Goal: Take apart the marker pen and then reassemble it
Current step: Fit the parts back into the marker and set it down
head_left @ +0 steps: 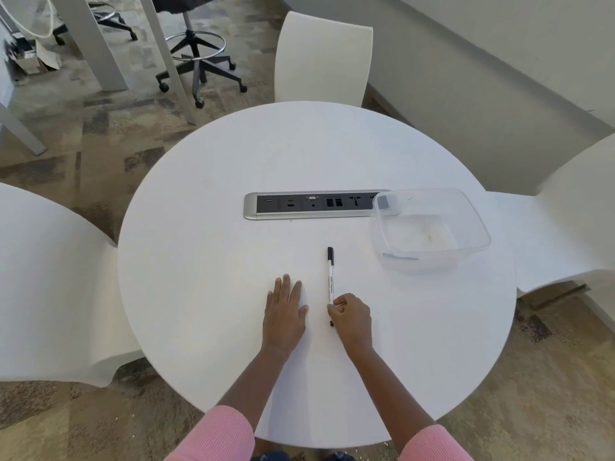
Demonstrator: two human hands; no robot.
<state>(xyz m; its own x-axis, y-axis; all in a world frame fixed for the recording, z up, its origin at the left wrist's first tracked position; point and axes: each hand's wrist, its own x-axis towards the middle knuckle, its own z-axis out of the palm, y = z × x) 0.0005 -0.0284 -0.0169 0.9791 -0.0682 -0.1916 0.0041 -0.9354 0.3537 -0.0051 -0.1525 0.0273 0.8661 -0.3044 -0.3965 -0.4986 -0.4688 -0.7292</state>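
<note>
A slim white marker pen (330, 277) with a black cap at its far end lies on the round white table (206, 261), pointing away from me. My right hand (351, 316) curls around the pen's near end, fingers closed on the barrel, and a bit of the black tail shows below the fist. My left hand (285, 311) rests flat on the table just left of the pen, fingers spread, holding nothing. The pen is in one piece with its cap on.
A clear plastic container (432, 227) stands at the right, overlapping a grey power and socket strip (312, 205) set into the table's middle. White chairs (322, 58) surround the table. A black office stool stands on the carpet at the back left.
</note>
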